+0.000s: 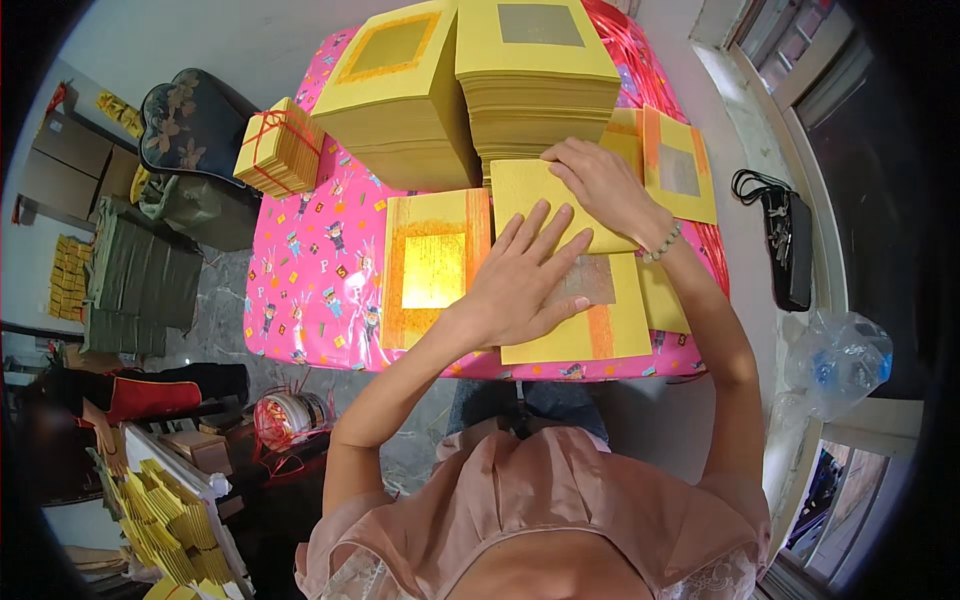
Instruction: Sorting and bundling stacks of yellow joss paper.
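Note:
My left hand lies flat with its fingers spread, across a yellow paper sheet with a silver square and an orange band. Its fingertips touch a plain yellow paper piece, which seems to be a folded-over part of a sheet. On the upper part of that piece rests my right hand, fingers extended and slightly bent, a beaded bracelet at its wrist. Left of my left hand lies another yellow sheet with a shiny gold square and orange borders. Paper under both palms is hidden.
Two tall stacks of yellow paper, one gold-topped and one silver-topped, stand behind my hands on a pink patterned table cover. A red-tied paper bundle sits left. Red strings lie far right. Another person is at lower left.

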A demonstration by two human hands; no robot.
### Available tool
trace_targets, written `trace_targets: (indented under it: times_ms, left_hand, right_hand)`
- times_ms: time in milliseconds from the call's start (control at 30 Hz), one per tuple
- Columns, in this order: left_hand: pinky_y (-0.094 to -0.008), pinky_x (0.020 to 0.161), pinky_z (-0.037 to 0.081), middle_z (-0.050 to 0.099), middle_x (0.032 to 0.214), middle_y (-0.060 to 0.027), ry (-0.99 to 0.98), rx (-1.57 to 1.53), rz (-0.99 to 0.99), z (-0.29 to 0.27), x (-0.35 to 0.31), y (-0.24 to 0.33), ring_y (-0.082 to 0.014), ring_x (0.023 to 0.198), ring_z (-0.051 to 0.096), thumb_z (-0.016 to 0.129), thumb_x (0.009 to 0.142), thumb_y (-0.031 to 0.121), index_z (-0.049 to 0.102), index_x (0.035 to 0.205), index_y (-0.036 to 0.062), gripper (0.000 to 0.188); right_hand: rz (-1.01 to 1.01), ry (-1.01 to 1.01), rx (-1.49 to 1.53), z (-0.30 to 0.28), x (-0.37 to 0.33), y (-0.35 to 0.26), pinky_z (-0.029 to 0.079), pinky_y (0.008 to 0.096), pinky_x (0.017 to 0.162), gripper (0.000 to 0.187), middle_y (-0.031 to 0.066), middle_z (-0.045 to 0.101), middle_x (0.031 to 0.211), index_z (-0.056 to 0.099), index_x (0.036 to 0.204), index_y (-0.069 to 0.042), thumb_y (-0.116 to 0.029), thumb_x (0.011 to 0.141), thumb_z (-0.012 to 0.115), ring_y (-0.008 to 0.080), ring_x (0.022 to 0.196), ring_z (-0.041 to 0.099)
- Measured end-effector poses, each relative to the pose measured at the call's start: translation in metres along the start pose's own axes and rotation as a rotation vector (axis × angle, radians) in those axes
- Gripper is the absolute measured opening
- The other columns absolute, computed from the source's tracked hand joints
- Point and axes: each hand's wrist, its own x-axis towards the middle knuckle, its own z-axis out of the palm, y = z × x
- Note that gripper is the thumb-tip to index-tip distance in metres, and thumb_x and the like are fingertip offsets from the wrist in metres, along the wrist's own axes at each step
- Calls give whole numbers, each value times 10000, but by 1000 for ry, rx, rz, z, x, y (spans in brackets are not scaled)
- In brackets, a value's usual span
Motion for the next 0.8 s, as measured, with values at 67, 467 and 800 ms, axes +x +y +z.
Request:
trace_targets:
  times_ms: [67, 467, 800]
  left_hand:
    - [-540, 1161, 159, 248, 1532, -227, 3, 7, 11, 2, 1, -1, -450, 1423, 178, 465, 937, 532, 339, 1475, 105, 698]
    - [-544, 1159, 148, 192, 1571, -191, -32, 50, 5, 5, 1, -6, -431, 1446, 137, 450, 948, 540, 337, 1484, 129, 684]
    - [-535, 1166, 130, 225, 1555, -211, -63, 57, 12, 7, 2, -7, -438, 1445, 131, 435, 938, 561, 335, 1492, 127, 711]
  right_hand:
    - [11, -10, -13, -2, -1, 1, 484, 426, 805, 214, 156, 616, 990, 603, 1071, -1, -157, 947, 526, 357, 941, 590]
    - [151, 87, 155, -19, -69, -40, 459, 372, 576, 130, 125, 564, 775, 542, 888, -14, -130, 900, 599, 282, 649, 597]
    - [128, 19, 213, -14, -86, -27, 463, 354, 638, 143, 119, 546, 789, 527, 870, 5, -112, 876, 609, 254, 707, 576]
